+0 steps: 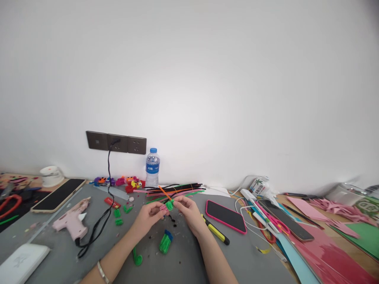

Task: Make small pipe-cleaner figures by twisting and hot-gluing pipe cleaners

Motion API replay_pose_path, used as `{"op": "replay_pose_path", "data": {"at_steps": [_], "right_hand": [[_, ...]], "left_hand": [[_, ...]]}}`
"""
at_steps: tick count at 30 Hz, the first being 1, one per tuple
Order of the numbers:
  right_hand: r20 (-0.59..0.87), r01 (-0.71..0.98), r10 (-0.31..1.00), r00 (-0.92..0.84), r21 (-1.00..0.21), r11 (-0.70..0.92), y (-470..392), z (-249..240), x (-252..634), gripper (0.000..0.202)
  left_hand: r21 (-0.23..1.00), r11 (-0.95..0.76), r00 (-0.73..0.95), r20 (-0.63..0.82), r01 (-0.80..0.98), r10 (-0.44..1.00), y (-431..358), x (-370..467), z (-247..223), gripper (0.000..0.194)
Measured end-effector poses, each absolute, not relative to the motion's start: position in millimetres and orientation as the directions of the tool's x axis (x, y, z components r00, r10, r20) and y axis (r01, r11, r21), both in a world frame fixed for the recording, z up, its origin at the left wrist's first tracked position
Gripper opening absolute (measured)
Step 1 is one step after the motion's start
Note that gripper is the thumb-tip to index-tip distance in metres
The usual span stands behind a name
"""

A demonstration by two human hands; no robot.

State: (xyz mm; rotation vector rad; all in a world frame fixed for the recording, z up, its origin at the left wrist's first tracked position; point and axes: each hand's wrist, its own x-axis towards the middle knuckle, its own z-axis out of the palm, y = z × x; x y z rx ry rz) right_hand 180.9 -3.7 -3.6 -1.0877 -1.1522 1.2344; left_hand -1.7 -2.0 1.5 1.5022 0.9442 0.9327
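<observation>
My left hand [149, 217] pinches the pink end of a small coiled pipe-cleaner piece [169, 205], pink and bright green. At its green end, the fingers of my right hand [188, 213] close on it. An orange pipe cleaner [164, 192] slants up and left just behind the piece; whether they are joined I cannot tell. Below the hands lies a green pipe-cleaner bundle with a blue end [166, 241]. A curled green pipe cleaner [137, 258] is beside my left forearm. Several short green pieces [117, 213] lie left of my left hand.
Behind the hands are loose pipe cleaners [177, 190] and a water bottle [152, 167]. A corded pink glue gun [72, 221] lies left. To the right are a yellow cutter knife [217, 232], a pink-cased phone [226, 216], scissors [275, 221] and coloured sheets [331, 252].
</observation>
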Motion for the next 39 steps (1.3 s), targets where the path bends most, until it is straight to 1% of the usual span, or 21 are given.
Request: {"op": "replay_pose_path", "data": {"at_steps": [9, 15, 24, 35, 39], "right_hand": [[0.083, -0.100, 0.996, -0.025, -0.992, 0.080, -6, 1, 181, 0.033], [0.077, -0.090, 0.997, -0.032, -0.993, 0.074, -7, 4, 181, 0.032], [0.107, -0.043, 0.994, -0.039, -0.993, 0.105, -6, 1, 182, 0.029], [0.097, -0.051, 0.994, -0.050, -0.994, 0.094, -8, 3, 180, 0.030], [0.151, -0.035, 0.988, -0.021, -0.988, 0.150, -4, -2, 182, 0.032]], "left_hand": [[0.994, -0.099, 0.350, 0.076, 0.046, 0.934, -1, -1, -1, 0.039], [0.994, -0.100, 0.310, 0.080, 0.047, 0.947, -2, -1, 4, 0.041], [0.992, -0.117, 0.275, 0.100, 0.044, 0.956, 0, -3, -4, 0.034], [0.993, -0.115, 0.283, 0.099, 0.039, 0.954, -3, -1, 6, 0.035], [0.996, -0.082, 0.276, 0.073, 0.022, 0.958, -3, 0, 5, 0.037]]}}
